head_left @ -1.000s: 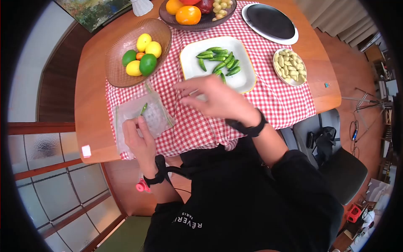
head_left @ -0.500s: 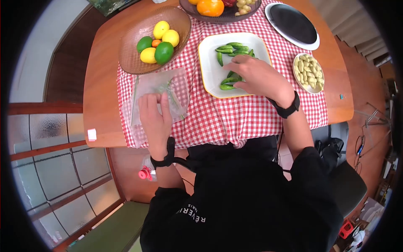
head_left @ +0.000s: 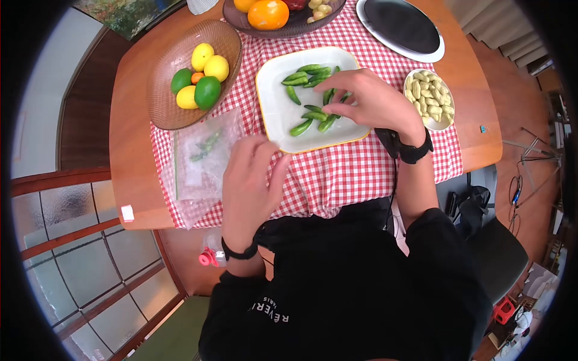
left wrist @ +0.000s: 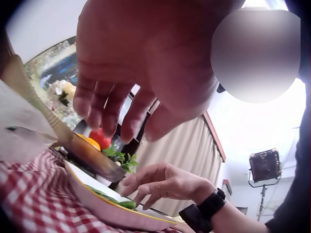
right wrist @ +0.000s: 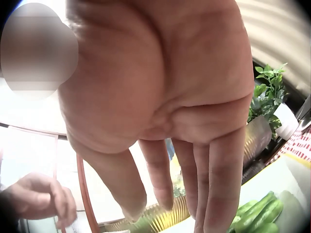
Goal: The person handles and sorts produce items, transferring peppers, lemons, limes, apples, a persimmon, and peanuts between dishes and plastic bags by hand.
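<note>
Green chili peppers [head_left: 301,127] lie scattered in a white tray [head_left: 274,114] with a yellow rim. Over their right side hovers my right hand [head_left: 378,103], fingers spread and pointing down. The right wrist view shows those fingers [right wrist: 224,179] nearly straight with nothing between them, some peppers [right wrist: 260,213] beside them. My left hand [head_left: 250,180] is by the tray's near left corner, fingers loosely extended and holding nothing. Left of it, a clear zip bag [head_left: 192,174] lies on the checked cloth with several green peppers inside.
A brown glass bowl [head_left: 158,99] of lemons and limes stands behind the bag. Farther back is a dark fruit bowl [head_left: 289,29]. Right of the tray are a bowl of peanuts [head_left: 430,99] and a black-and-white round plate [head_left: 400,27]. The checked cloth [head_left: 337,180] hangs over the near table edge.
My left hand has come off the bag and moved right to the tray's corner. My right hand has gone from beside the bag to the tray, where some peppers have shifted toward the near side.
</note>
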The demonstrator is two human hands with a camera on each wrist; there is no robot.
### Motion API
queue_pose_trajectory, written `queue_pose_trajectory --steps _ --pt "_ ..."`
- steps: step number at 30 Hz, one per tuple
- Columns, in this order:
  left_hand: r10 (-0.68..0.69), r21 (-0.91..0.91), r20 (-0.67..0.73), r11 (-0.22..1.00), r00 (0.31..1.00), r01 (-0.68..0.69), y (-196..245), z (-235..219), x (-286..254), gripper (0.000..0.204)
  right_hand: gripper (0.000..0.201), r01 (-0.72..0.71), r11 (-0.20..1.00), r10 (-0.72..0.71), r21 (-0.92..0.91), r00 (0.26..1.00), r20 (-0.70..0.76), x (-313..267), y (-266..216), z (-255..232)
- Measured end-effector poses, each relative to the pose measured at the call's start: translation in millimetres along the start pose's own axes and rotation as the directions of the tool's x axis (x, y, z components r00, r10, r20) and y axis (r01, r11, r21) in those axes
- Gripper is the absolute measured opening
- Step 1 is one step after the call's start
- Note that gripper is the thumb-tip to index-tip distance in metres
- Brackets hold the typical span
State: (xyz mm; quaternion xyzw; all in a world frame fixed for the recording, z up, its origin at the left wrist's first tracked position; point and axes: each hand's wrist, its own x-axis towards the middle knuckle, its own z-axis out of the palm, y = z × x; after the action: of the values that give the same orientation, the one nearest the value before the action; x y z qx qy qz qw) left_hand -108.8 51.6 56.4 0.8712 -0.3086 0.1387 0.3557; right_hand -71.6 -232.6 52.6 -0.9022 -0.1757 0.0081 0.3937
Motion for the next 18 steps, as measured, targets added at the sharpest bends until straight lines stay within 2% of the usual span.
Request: queue_pose_trajectory --steps 1,2,3,4,5,8,9,11,13,14,15,16,18 --pt "0.037 0.035 0.128 0.999 0.991 -0.042 4.7 2.3 15.3 0.023 0.03 0.0 1.0 0.0 -0.003 1.0 0.002 0.5 2.3 -1.8" --pt "0.067 0.064 0.258 0.994 0.964 -0.086 5.8 5.6 28.3 0.031 0.028 0.042 0.999 -0.041 0.01 0.994 -0.102 1.0 5.6 -2.3" --pt "0.064 0.058 0.263 0.995 0.963 -0.083 3.0 11.1 39.9 0.031 0.025 0.08 0.997 -0.074 0.019 0.976 -0.207 0.4 9.4 -2.1" --pt "0.07 0.045 0.326 0.995 0.943 -0.089 -0.5 17.2 51.5 0.036 0.022 0.117 0.993 -0.111 0.006 0.953 -0.283 2.3 11.1 0.3" --pt "0.084 0.03 0.387 0.994 0.918 -0.103 -4.3 24.1 63.2 0.042 0.022 0.103 0.995 -0.097 0.006 0.952 -0.289 3.5 11.2 2.6" --pt "0.128 -0.007 0.433 0.99 0.892 -0.139 -24.7 45.8 81.7 0.05 0.018 0.056 0.93 0.089 0.363 0.924 -0.372 9.0 16.3 9.3" --pt "0.146 -0.039 0.448 0.989 0.882 -0.144 -32.6 51.8 85.3 0.052 0.018 0.054 0.934 0.094 0.353 0.917 -0.388 9.0 20.5 9.3" --pt "0.186 -0.105 0.465 0.982 0.865 -0.154 -39.4 58.5 87.9 0.054 0.019 0.062 0.942 0.071 0.331 0.925 -0.373 10.9 26.4 7.0" --pt "0.099 -0.105 0.41 0.993 0.907 -0.061 -43.4 62.0 79.8 0.052 0.019 0.05 0.939 0.092 0.341 0.917 -0.388 8.8 29.3 5.6" --pt "0.09 -0.086 0.347 0.994 0.934 -0.064 -44.8 63.4 78.2 0.044 0.019 0.031 0.955 0.09 0.295 0.917 -0.389 8.3 29.8 5.0" --pt "0.077 -0.089 0.361 0.995 0.93 -0.048 -45.8 63.0 76.2 0.044 0.019 0.013 0.968 0.088 0.252 0.919 -0.385 8.4 30.7 7.8" --pt "0.079 -0.116 0.325 0.992 0.942 -0.044 -46.6 62.1 76.5 0.039 0.017 0.114 0.98 -0.026 0.164 0.889 -0.458 10.8 32.9 10.7" --pt "0.1 -0.181 0.244 0.982 0.965 -0.056 -44.6 59.2 80.4 0.025 0.017 0.093 0.99 -0.034 0.11 0.892 -0.45 9.6 34.1 11.8"
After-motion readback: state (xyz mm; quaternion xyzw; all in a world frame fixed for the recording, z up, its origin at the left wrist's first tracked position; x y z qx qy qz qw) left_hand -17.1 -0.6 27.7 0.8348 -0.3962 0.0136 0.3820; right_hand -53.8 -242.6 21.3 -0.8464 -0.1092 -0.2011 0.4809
